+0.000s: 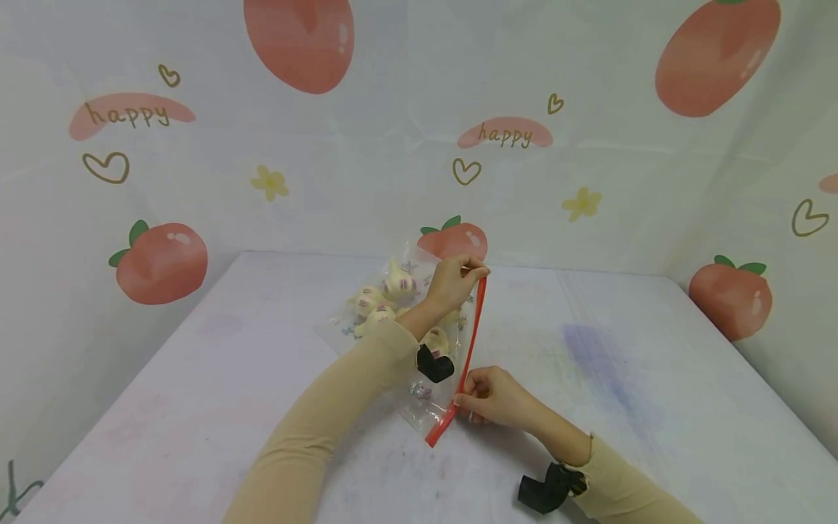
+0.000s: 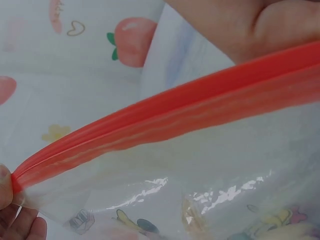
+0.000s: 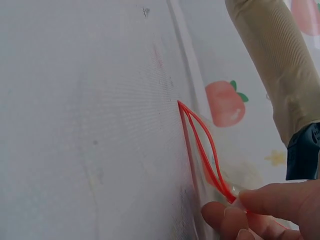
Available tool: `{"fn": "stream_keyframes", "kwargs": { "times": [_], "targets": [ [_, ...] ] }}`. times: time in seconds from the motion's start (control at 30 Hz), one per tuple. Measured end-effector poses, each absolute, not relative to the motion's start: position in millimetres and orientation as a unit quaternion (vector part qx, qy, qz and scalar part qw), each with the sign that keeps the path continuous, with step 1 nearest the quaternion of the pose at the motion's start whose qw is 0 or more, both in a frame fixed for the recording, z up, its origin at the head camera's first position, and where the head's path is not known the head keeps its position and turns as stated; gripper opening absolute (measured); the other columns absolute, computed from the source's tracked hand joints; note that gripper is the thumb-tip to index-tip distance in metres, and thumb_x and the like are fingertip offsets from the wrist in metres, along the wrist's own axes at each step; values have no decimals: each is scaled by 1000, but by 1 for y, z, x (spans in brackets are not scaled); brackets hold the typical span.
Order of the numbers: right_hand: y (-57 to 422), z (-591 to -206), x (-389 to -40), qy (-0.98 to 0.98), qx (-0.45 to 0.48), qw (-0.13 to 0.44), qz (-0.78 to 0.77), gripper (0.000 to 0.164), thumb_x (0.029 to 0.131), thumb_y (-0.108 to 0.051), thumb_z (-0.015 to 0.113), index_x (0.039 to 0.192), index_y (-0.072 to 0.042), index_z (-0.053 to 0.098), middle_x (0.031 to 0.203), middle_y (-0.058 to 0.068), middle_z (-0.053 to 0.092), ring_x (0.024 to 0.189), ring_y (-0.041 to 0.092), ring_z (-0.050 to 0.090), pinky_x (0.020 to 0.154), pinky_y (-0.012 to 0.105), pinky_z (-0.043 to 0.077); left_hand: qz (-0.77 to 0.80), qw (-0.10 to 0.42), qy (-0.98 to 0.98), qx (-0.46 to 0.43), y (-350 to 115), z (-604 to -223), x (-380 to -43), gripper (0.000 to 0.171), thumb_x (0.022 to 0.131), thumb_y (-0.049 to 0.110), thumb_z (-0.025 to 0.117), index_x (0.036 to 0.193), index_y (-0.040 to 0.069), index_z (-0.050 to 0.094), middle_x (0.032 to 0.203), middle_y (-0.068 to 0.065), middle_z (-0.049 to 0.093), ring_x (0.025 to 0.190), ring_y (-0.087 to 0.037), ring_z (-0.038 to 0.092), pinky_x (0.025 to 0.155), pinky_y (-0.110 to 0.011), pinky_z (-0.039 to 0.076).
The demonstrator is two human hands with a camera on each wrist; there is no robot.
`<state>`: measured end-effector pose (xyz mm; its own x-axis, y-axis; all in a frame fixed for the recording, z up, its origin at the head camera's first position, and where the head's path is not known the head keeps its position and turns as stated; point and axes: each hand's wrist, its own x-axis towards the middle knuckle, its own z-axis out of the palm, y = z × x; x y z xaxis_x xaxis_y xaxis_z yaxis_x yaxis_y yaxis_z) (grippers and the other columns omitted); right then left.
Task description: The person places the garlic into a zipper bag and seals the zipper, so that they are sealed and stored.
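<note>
A clear plastic zip bag (image 1: 425, 407) with a red zip strip (image 1: 473, 331) is held slanted over the table. Inside it lie several cream-coloured, rounded pieces (image 1: 399, 282) with small printed marks; their kind is unclear. At the far end of the strip, my left hand (image 1: 455, 280) pinches the bag's edge. My right hand (image 1: 500, 399) grips the strip nearer its front end between thumb and fingers. In the right wrist view the red strip (image 3: 207, 132) parts into separate lines between the fingers and the near corner. The left wrist view shows the strip (image 2: 165, 112) stretched across.
The white table (image 1: 262, 349) has faint stains and a bluish smear (image 1: 602, 371) to the right. Behind it hangs a pale cloth (image 1: 366, 160) printed with red fruit, hearts and flowers. Black camera mounts (image 1: 553, 487) sit on both wrists.
</note>
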<state>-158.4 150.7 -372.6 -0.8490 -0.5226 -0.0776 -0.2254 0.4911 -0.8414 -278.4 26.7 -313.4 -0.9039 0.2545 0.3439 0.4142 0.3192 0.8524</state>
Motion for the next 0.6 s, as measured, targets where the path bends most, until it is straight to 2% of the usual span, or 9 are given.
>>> {"fn": "stream_keyframes", "kwargs": {
  "times": [0.6],
  "targets": [
    [143,-375,-152,841,-240,176,-451,19,86,-10,65,74,4,59,63,18,63,46,4,49,46,20,44,-526,82,-818,-216,34,-313,-281,15,91,16,60,95,3,67,97,-13,70,88,-24,67,68,-18,48]
  ]
}}
